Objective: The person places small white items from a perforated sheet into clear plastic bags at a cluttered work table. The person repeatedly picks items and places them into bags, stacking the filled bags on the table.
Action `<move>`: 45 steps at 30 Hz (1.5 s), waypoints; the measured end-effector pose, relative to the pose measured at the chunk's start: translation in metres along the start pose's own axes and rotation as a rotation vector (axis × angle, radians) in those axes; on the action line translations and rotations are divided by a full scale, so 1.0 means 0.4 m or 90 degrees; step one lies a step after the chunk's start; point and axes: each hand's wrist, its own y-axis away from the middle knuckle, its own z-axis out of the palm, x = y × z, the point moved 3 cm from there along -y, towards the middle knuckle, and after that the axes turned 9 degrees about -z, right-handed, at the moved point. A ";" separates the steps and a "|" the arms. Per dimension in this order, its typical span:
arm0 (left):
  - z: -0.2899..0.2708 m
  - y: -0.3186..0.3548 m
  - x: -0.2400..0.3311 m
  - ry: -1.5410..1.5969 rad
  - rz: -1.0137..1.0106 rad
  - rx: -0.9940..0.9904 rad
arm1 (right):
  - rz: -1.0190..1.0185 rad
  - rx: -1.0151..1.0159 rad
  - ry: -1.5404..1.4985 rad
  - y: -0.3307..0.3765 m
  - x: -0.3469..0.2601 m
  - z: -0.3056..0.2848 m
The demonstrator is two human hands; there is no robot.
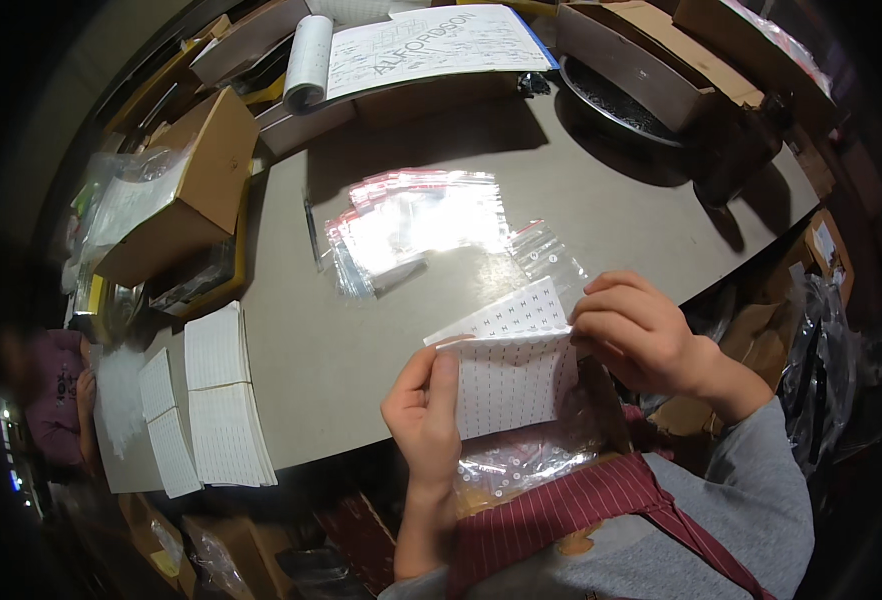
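Observation:
In front of me I hold a white paper sheet (516, 390) printed with rows of small dark marks. My left hand (427, 405) grips its left upper corner, thumb on top. The fingers of my right hand (636, 325) are pinched at the right end of its upper edge. Behind that edge shows a white piece with larger marks (521, 308); whether it is a fold of the same sheet I cannot tell. Just beyond lies a clear zip bag (546, 252) with small round white marks. Farther back is a fanned pile of shiny red-edged zip bags (426, 215).
Banded stacks of white printed sheets (223, 400) lie at the left table edge. A pen (312, 232) lies near a cardboard box (181, 200). At the back are a paper pad (431, 50) and a round black tray (621, 105). Clear plastic bags (531, 460) lie at my lap. Another person (59, 400) is far left.

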 end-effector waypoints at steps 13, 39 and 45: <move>-0.014 -0.010 -0.006 0.030 -0.001 -0.014 | 0.173 -0.102 -0.084 -0.129 0.323 0.125; -0.274 0.195 0.047 0.085 0.207 0.333 | 0.263 -0.160 0.253 0.132 0.071 0.095; -0.245 0.203 0.023 0.094 0.184 0.301 | 0.221 -0.164 0.204 0.138 -0.007 0.080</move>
